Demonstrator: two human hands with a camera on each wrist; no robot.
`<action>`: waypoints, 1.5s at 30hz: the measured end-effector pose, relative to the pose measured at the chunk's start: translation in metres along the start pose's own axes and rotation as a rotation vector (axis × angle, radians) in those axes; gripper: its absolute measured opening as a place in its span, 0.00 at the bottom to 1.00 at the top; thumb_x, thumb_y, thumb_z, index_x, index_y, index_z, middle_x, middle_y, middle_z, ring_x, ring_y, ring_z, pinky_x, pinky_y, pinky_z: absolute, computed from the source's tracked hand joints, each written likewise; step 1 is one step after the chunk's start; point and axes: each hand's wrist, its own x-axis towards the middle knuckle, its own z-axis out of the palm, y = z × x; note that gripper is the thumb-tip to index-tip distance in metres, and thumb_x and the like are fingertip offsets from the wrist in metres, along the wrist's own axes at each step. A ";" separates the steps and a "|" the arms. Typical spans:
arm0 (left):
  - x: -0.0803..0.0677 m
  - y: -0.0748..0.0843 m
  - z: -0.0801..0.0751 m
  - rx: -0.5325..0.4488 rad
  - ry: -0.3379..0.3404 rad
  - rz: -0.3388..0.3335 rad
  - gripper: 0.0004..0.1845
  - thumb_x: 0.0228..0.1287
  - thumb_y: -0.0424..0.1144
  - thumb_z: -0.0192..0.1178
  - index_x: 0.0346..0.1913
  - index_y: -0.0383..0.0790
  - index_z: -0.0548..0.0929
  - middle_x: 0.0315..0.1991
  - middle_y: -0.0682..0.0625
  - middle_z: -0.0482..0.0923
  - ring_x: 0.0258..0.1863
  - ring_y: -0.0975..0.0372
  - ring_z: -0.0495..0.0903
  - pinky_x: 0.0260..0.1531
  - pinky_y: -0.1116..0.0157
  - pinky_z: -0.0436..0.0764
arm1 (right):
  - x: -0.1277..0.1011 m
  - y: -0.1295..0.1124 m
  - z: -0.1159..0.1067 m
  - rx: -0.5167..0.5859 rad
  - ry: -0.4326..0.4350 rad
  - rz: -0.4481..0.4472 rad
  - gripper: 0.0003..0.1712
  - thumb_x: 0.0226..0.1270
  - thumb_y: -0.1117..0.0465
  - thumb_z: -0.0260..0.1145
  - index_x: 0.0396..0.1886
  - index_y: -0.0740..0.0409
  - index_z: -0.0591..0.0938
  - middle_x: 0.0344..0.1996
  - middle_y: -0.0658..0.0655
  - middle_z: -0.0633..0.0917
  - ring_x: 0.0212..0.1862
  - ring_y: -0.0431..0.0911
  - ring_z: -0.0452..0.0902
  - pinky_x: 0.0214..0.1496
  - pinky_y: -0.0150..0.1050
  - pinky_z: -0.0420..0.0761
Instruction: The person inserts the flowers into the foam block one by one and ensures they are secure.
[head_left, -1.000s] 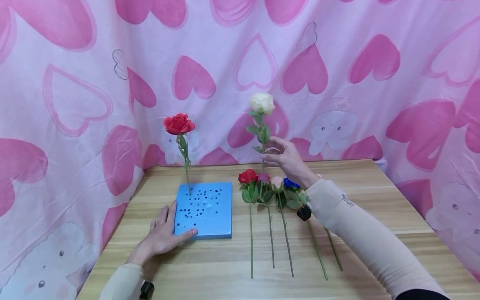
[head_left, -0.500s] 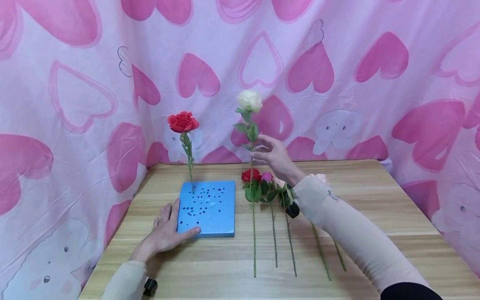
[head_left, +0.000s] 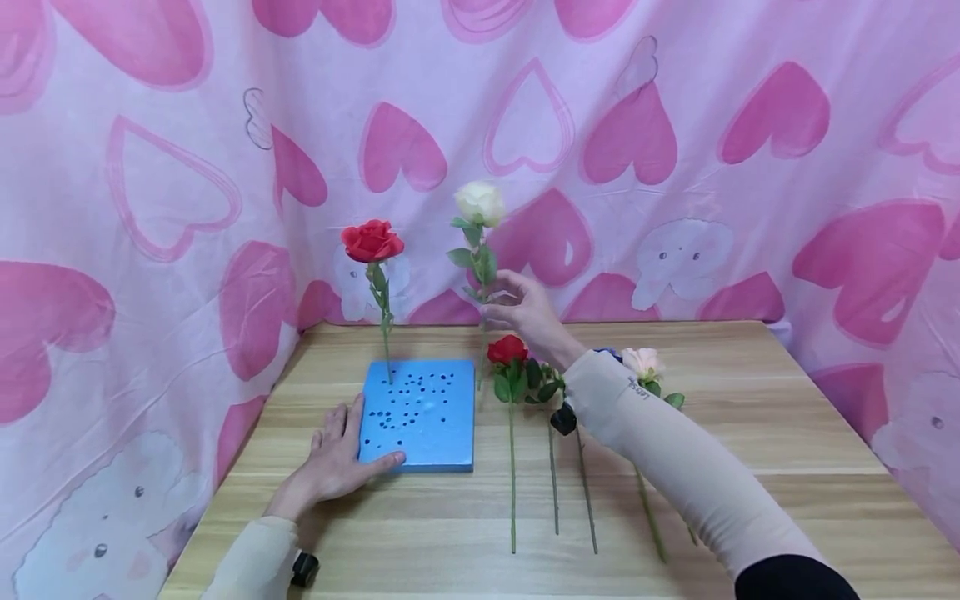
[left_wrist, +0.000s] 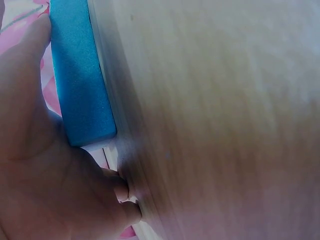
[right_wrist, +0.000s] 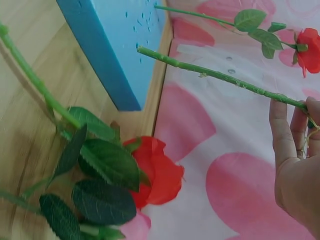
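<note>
My right hand (head_left: 528, 317) pinches the stem of a white rose (head_left: 480, 203) and holds it upright above the table, just right of the foam block's far corner. In the right wrist view the stem's cut lower end (right_wrist: 145, 51) hangs free, apart from the block. The blue foam block (head_left: 453, 433), full of small holes, lies flat at centre left. A red rose (head_left: 372, 242) stands upright in one of its far-left holes. My left hand (head_left: 333, 454) rests against the block's left side, fingers extended, with the thumb along its near edge.
On the wooden table (head_left: 765, 500), right of the block, several cut roses lie with stems toward me. A red rose (head_left: 507, 348) and a pale pink rose (head_left: 642, 362) show; my right sleeve (head_left: 660, 442) covers others. A heart-patterned curtain (head_left: 697, 183) hangs behind.
My right hand has carried the white rose leftward, toward the block. The left hand keeps its place on the block, and the head view has shifted slightly.
</note>
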 end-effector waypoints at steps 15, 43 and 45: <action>0.003 0.001 0.001 -0.015 -0.022 -0.012 0.70 0.58 0.79 0.58 0.84 0.39 0.34 0.82 0.26 0.32 0.80 0.31 0.31 0.73 0.28 0.35 | 0.016 0.013 0.019 -0.006 -0.002 0.010 0.28 0.66 0.74 0.71 0.65 0.58 0.79 0.57 0.67 0.78 0.48 0.54 0.87 0.55 0.58 0.86; 0.000 -0.001 -0.001 -0.018 -0.017 -0.015 0.69 0.58 0.78 0.59 0.84 0.39 0.34 0.82 0.27 0.32 0.80 0.32 0.31 0.73 0.29 0.36 | 0.042 0.036 0.046 0.001 0.022 0.020 0.26 0.66 0.76 0.70 0.61 0.54 0.81 0.49 0.65 0.81 0.53 0.63 0.83 0.57 0.63 0.83; 0.001 -0.001 0.000 -0.017 -0.014 -0.014 0.69 0.58 0.79 0.59 0.84 0.39 0.35 0.82 0.27 0.33 0.80 0.32 0.32 0.73 0.29 0.37 | 0.043 0.037 0.047 -0.006 0.025 0.018 0.26 0.66 0.76 0.70 0.61 0.53 0.81 0.51 0.66 0.82 0.51 0.60 0.84 0.57 0.62 0.84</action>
